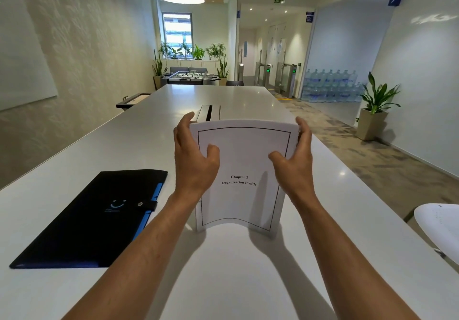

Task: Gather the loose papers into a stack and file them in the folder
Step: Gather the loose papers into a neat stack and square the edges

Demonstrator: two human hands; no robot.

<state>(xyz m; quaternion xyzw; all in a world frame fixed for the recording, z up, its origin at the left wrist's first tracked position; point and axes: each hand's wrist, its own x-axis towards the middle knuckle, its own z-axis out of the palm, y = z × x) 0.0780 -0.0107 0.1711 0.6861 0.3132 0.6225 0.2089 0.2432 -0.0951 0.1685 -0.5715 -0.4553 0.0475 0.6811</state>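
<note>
A stack of white papers [244,160] stands upright on its bottom edge on the white table [248,270]; its top sheet reads "Chapter 2 Organization Profile". My left hand [192,157] grips the stack's left edge and my right hand [294,157] grips its right edge, thumbs on the front sheet. A black folder [94,217] with blue inner pockets and a snap strap lies shut on the table to the left of my left forearm, apart from the papers.
A cable slot [210,113] is set into the table just behind the papers. A white chair [439,222] stands off the table's right edge. A potted plant [372,111] and several stacked water bottles [330,86] are at the far right.
</note>
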